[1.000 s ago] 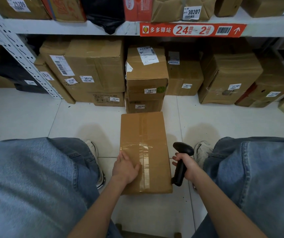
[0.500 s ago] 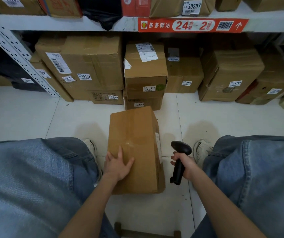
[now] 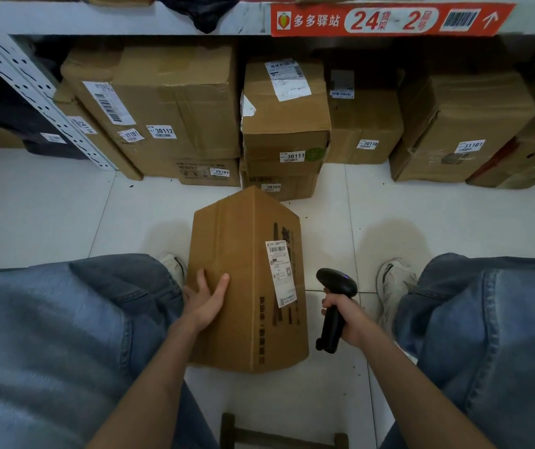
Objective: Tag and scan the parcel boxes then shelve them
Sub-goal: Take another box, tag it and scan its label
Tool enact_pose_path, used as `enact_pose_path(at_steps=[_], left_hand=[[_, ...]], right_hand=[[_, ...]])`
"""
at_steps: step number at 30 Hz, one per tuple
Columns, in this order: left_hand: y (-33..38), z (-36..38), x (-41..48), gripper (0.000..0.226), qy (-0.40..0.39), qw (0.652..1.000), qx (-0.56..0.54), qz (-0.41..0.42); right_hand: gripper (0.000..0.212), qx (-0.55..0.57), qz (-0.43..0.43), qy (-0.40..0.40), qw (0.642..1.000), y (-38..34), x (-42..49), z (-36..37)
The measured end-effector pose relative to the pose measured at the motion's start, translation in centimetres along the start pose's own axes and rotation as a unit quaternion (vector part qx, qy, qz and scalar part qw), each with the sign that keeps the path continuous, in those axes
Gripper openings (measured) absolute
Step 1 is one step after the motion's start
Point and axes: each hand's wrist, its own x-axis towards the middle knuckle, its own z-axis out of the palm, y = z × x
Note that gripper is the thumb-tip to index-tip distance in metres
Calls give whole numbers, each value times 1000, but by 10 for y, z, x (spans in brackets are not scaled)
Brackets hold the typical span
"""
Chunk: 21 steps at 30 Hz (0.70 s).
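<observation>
Looking down on a brown cardboard parcel box (image 3: 246,280) on the white tiled floor (image 3: 421,205), between two denim-clad knees and just in front of the stored cartons (image 3: 287,124) under the shelf (image 3: 114,19). Tipped so that one long corner edge faces up, with two broad faces showing on either side of it. Plain on the left face; printed with dark vertical lettering on the right face and carrying a white shipping label (image 3: 280,273) with a barcode at its top.

Reaching in from the lower left, the left hand (image 3: 206,298) lies against the plain left face, fingers (image 3: 202,280) straight and spread, thumb stretched toward the upturned edge, pressing rather than gripping. Reaching in from the lower right, the right hand (image 3: 345,314) wraps its fingers (image 3: 329,301) round the handle of a black barcode scanner (image 3: 336,296), head uppermost and level with the lower part of the label.

Sits with its left face under the left palm, its right face just beside the scanner; cannot tell whether scanner and cardboard touch.
</observation>
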Motion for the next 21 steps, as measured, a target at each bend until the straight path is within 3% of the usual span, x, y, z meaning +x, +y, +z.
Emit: enact_pose_path(at_steps=[11,17,21], left_hand=[[3,0,7,99,-5,1000,-9,8],[10,4,10,89,-31,999,26,-1],[26,13,5,83,-49,998,35,-10]], right_hand=[[23,25,28,-84,996,10,6,14],[34,-27,20,-48,998,12,5,12],[21,-25,10,-14,1000,8,0,2]])
